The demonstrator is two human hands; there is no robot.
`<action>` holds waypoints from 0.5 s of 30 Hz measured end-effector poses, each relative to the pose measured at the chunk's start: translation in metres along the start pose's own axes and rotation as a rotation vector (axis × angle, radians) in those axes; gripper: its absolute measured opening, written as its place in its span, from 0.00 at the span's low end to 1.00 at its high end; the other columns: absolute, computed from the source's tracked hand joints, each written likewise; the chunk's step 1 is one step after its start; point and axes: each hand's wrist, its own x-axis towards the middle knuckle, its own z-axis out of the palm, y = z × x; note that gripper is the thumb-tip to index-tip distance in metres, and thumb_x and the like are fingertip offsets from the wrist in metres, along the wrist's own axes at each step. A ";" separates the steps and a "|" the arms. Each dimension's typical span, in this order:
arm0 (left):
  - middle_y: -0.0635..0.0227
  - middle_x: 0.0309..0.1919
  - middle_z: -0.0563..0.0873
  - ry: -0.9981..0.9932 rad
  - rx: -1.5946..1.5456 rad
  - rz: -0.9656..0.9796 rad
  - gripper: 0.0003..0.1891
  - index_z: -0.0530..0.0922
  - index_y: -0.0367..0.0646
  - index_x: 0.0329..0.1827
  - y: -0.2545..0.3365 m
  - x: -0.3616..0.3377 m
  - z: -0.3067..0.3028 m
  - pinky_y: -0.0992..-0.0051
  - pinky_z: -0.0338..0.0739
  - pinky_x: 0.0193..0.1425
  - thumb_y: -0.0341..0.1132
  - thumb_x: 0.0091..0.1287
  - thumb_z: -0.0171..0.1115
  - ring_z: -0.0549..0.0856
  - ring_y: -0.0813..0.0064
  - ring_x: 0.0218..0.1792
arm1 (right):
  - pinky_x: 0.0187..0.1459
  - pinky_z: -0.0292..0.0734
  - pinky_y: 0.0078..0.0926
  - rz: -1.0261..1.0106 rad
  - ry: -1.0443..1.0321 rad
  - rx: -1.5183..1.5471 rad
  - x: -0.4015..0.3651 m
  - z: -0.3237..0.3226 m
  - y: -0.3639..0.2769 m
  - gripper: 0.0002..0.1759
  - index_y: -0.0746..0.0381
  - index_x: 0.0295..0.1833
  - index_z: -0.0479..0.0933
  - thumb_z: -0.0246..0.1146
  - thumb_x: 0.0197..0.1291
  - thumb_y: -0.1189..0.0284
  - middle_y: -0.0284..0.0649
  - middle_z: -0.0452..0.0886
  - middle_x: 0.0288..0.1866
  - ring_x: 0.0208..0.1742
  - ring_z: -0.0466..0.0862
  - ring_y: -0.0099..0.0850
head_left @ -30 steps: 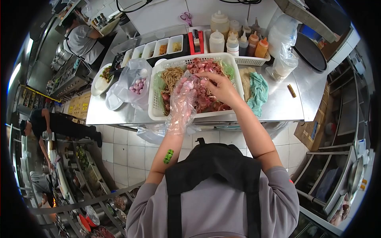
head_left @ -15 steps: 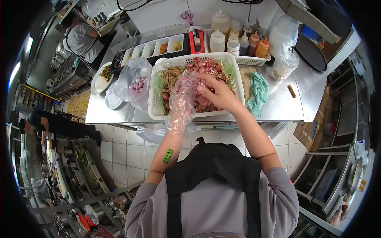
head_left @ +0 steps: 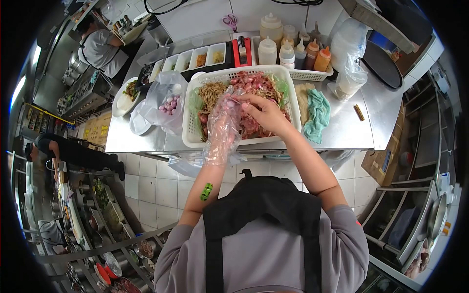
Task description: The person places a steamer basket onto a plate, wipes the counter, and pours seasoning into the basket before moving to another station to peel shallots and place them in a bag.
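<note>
A clear plastic glove covers my left hand (head_left: 223,119), whose fingers are closed around a shallot (head_left: 230,103) above the basket. Bare and bent inward, my right hand (head_left: 266,115) has thumb and fingertips pinched at that shallot; whatever they grip is too small to make out. Both hands are over a white plastic basket (head_left: 295,110) full of red shallots (head_left: 250,82) and loose skins. Dry, straw-like stalks (head_left: 211,95) lie on its left side. To the left, a clear plastic bag (head_left: 157,93) holds peeled shallots (head_left: 169,104).
Behind the basket stand a topping box (head_left: 207,56), a red holder (head_left: 242,50) and several squeeze bottles (head_left: 267,51). A green cloth (head_left: 317,115) lies right of the basket, a plate of food (head_left: 125,97) far left. Co-workers (head_left: 102,49) are at the left.
My right fingers have drawn slightly in toward the shallot in my left hand. The left hand has barely shifted. The dark-clothed person at the left has moved a little.
</note>
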 end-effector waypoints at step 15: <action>0.61 0.53 0.79 0.106 0.186 0.028 0.22 0.70 0.35 0.59 -0.001 0.002 0.004 0.76 0.79 0.52 0.30 0.63 0.65 0.81 0.73 0.48 | 0.55 0.71 0.30 0.082 -0.008 -0.107 0.000 -0.003 0.002 0.15 0.58 0.56 0.76 0.58 0.65 0.67 0.44 0.80 0.53 0.54 0.80 0.39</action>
